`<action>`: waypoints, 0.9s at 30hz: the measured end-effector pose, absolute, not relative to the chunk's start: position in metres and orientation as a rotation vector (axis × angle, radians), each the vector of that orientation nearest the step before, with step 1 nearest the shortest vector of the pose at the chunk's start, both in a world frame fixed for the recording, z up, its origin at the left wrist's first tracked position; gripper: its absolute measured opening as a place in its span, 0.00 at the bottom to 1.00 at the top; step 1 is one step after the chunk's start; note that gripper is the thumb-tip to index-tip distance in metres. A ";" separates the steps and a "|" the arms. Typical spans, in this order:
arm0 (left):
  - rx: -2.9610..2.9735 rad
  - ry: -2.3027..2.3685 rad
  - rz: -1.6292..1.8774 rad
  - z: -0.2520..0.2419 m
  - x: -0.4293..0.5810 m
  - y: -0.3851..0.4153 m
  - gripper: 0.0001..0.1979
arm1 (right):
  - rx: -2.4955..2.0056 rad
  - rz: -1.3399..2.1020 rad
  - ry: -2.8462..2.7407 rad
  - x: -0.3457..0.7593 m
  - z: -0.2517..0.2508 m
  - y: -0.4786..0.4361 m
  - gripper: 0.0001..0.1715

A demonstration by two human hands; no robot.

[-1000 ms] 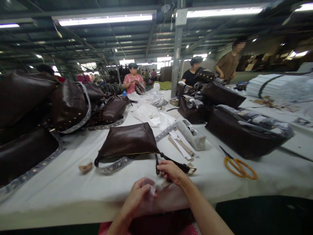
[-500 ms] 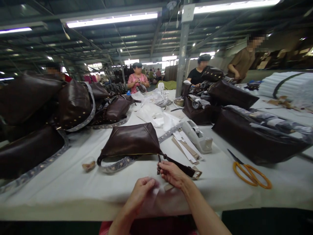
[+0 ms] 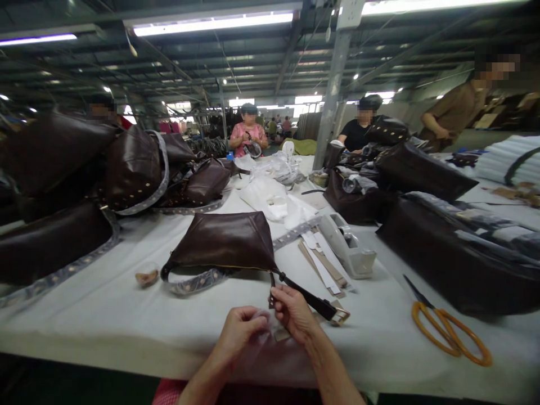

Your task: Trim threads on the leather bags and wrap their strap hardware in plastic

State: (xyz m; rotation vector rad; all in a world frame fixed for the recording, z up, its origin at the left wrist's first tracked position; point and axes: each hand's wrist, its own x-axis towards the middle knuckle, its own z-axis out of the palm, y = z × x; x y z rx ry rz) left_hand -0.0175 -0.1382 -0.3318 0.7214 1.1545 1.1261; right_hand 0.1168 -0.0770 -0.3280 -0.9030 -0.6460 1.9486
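Note:
A dark brown leather bag (image 3: 228, 241) lies on the white-covered table in front of me. Its short strap end (image 3: 272, 289), dotted with small holes or studs, is pinched in the fingers of my right hand (image 3: 293, 312). Beside that hand runs the buckle strap (image 3: 314, 301), ending in a gold-coloured buckle (image 3: 341, 316). My left hand (image 3: 244, 329), closed, grips a thin piece of clear plastic film (image 3: 264, 320) near the table's front edge. At the bag's left, a plastic-wrapped strap (image 3: 198, 283) curves over the cloth.
Orange-handled scissors (image 3: 451, 332) lie at the right. Beyond my right hand are a tape dispenser (image 3: 352, 250) and paper strips (image 3: 323, 261). Brown bags are piled at left (image 3: 130, 169) and right (image 3: 455, 253). A small wrapped item (image 3: 147, 278) rests left of the bag. Several people work farther back.
The view has shifted, so the scissors and right-hand bags appear farther right. My left hand has stayed closed on the film, and my right hand keeps its pinch on the strap end.

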 end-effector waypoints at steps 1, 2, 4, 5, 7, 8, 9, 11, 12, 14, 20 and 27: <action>0.726 1.155 1.142 -0.334 -0.017 -0.138 0.14 | -0.900 1.927 -0.642 0.116 -0.328 -0.078 0.26; 0.728 1.161 1.159 -0.337 -0.017 -0.137 0.15 | -0.898 1.910 -0.640 0.116 -0.328 -0.079 0.26; 0.732 1.176 1.192 -0.340 -0.018 -0.137 0.16 | -0.897 1.887 -0.642 0.115 -0.329 -0.080 0.26; 0.744 1.181 1.197 -0.341 -0.018 -0.137 0.17 | -0.899 1.879 -0.647 0.115 -0.330 -0.080 0.26; 0.780 1.193 1.184 -0.343 -0.020 -0.138 0.18 | -0.908 1.870 -0.655 0.115 -0.330 -0.080 0.26; 0.797 1.201 1.169 -0.343 -0.021 -0.139 0.19 | -0.914 1.866 -0.657 0.115 -0.331 -0.081 0.26; 0.806 1.211 1.155 -0.344 -0.022 -0.140 0.20 | -0.919 1.860 -0.659 0.115 -0.331 -0.081 0.26; 0.788 1.226 1.132 -0.344 -0.021 -0.141 0.21 | -0.918 1.840 -0.662 0.114 -0.333 -0.081 0.25; 0.763 1.227 1.126 -0.343 -0.021 -0.142 0.20 | -0.910 1.826 -0.665 0.114 -0.334 -0.081 0.25; 0.698 1.218 1.140 -0.341 -0.018 -0.142 0.19 | -0.894 1.795 -0.682 0.113 -0.336 -0.081 0.24; 0.603 1.272 1.124 -0.329 -0.014 -0.142 0.16 | -0.926 1.712 -0.754 0.108 -0.339 -0.083 0.24; 0.686 1.291 1.070 -0.333 -0.018 -0.139 0.15 | -0.953 1.693 -0.770 0.105 -0.335 -0.084 0.26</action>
